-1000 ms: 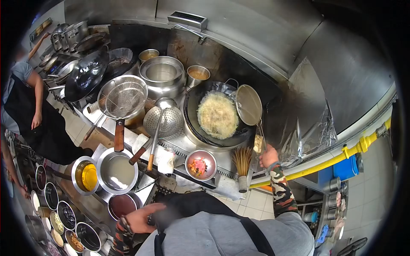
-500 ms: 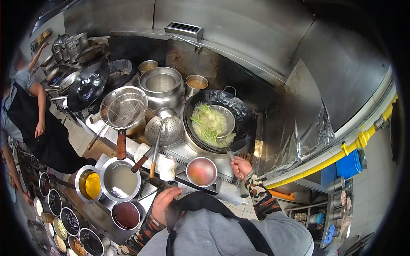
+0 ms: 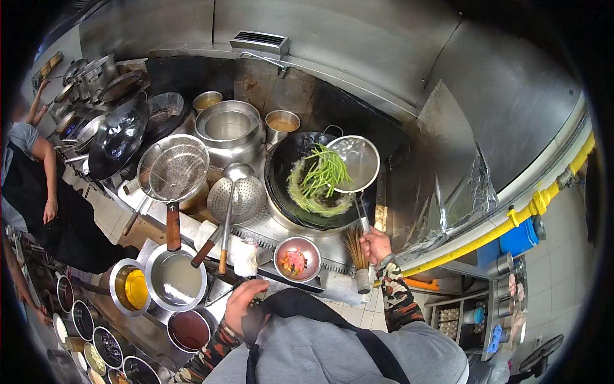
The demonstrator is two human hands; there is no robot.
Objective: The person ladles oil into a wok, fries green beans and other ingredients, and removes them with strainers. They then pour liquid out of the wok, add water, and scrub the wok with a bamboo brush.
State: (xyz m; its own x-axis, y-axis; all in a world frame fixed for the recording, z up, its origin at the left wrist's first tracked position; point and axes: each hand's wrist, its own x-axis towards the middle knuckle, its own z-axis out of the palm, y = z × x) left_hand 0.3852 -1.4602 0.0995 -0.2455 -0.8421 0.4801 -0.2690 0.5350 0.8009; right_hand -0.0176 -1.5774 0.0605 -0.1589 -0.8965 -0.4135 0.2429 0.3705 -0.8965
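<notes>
My right hand (image 3: 375, 246) is closed around the handle of a round, shallow strainer (image 3: 359, 165). The strainer is raised and tilted above the right side of a black wok (image 3: 281, 147) on the stove. Long green vegetable stems (image 3: 325, 171) hang in a heap at its left edge, over pale bubbling liquid (image 3: 307, 203) in the wok. My left hand (image 3: 240, 303) is near my body at the counter edge, its fingers loosely bent, with nothing visible in them. A metal bowl (image 3: 298, 240) with orange and pink pieces stands between my hands.
A bamboo brush (image 3: 355, 253) stands beside my right hand. On the left are a perforated skimmer (image 3: 220, 200), a mesh sieve (image 3: 171, 168) and a pot of cloudy liquid (image 3: 174, 280). A person in a black apron (image 3: 45, 205) stands at far left. A yellow pipe (image 3: 540, 203) runs along the right.
My right hand has moved slightly right, lifting the strainer out of the wok. The green stems have risen into a heap above the liquid. The camera view has shifted slightly.
</notes>
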